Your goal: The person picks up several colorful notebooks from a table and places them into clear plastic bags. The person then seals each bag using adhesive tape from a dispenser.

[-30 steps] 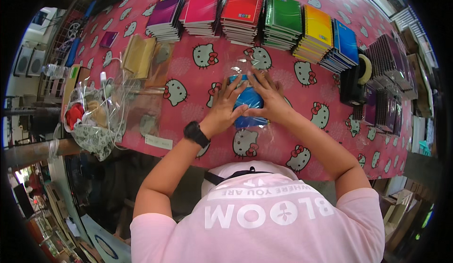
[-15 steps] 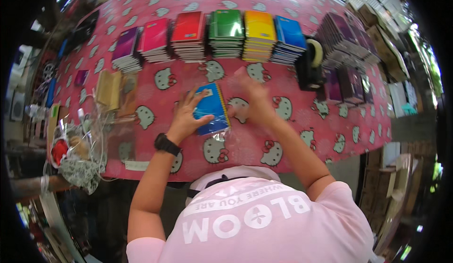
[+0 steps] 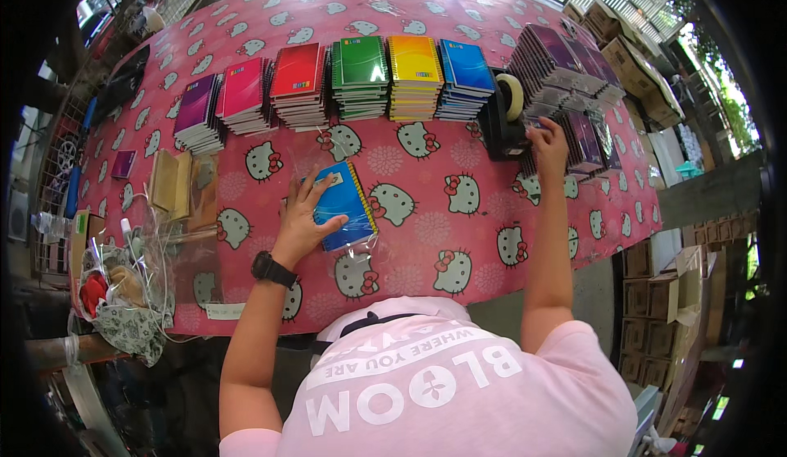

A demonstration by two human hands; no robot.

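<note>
A blue notebook (image 3: 344, 209) with a yellow spiral binding lies tilted on the table, with clear plastic film showing at its near edge. My left hand (image 3: 302, 221) rests on its left side, fingers spread and thumb across the cover. Farther right, my right hand (image 3: 549, 147) is beside a black tape dispenser (image 3: 498, 133) holding a roll of pale tape (image 3: 512, 98). Its thumb and fingertips are drawn together; whatever is between them is too small to make out. Plastic-wrapped purple notebooks (image 3: 580, 141) stand just right of that hand.
Along the back runs a row of notebook stacks: purple (image 3: 197, 113), pink (image 3: 244, 92), red (image 3: 297, 76), green (image 3: 359, 68), yellow (image 3: 415, 68) and blue (image 3: 466, 72). Taller purple stacks (image 3: 551, 59) rise at right. Cardboard pieces (image 3: 170, 182) and a plastic bag (image 3: 123, 272) are at left.
My right hand has moved right, from beside the blue notebook to the tape dispenser. My left hand stays on the notebook. The whole view has shifted slightly.
</note>
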